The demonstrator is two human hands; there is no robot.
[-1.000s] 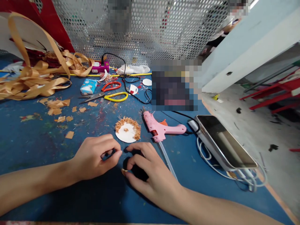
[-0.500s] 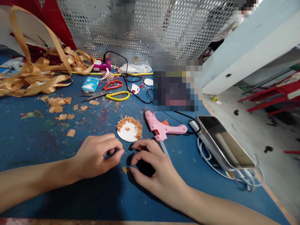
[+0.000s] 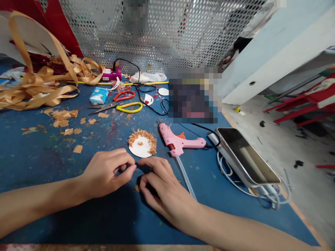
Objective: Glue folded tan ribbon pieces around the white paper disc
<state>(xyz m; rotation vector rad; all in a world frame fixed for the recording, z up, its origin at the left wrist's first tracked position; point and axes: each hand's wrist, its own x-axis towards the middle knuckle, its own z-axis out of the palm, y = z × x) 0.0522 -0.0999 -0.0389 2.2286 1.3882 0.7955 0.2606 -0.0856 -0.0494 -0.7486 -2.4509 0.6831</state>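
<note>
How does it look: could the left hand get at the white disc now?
Probably yes: the white disc lies just beyond the left hand, and nothing is seen between them. The right hand is close by, though, so space may be tight.

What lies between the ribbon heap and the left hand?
Small tan scraps, loose on the table between the ribbon heap and left hand; the head view shows them.

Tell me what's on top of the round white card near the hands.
On the white card, frilled tan pieces line the far edge and right side, and a small tan bit sits near the middle. The surface beneath them is covered, so it can't be seen.
</note>
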